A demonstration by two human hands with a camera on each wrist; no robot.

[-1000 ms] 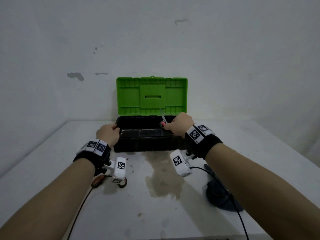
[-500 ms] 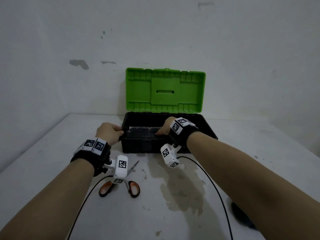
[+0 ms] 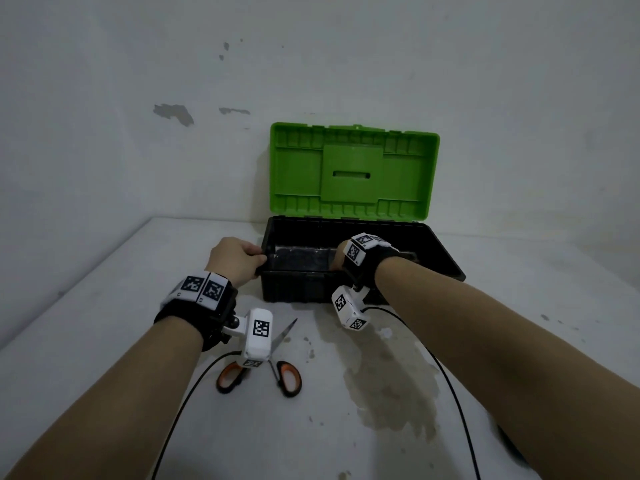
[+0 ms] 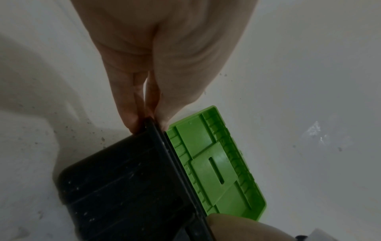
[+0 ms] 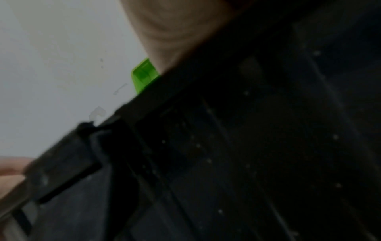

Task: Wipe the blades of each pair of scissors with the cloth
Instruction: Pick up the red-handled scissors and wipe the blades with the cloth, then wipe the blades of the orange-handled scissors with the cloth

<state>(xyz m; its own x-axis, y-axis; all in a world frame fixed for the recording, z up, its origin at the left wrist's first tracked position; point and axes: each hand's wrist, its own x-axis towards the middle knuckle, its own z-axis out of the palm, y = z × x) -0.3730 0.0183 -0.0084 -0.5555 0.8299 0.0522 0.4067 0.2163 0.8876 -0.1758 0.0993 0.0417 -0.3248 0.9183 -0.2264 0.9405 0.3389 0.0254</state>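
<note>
**Operator:** State the position of both hands.

**Technician:** The left hand (image 3: 235,259) grips the left end of the black toolbox (image 3: 304,289), thumb and fingers pinching its rim (image 4: 163,143). The right hand (image 3: 341,259) reaches over the front wall into the box; its fingers are hidden, so I cannot tell whether they hold anything.

**Operator:** Where are the task items?

**Technician:** One pair of orange-handled scissors (image 3: 277,362) lies on the table (image 3: 104,341) near the left wrist, blades apart. No cloth is identifiable in any view. The green lid (image 3: 353,171) stands upright and open.

**Operator:** Procedure for this step?

**Technician:** Judged as retrieval from the box. Keep the left hand bracing the box so it does not slide. Lift any scissors by the handles, blades closed and pointed away. Avoid catching the wrist cable (image 3: 446,375) on the box edge.
</note>
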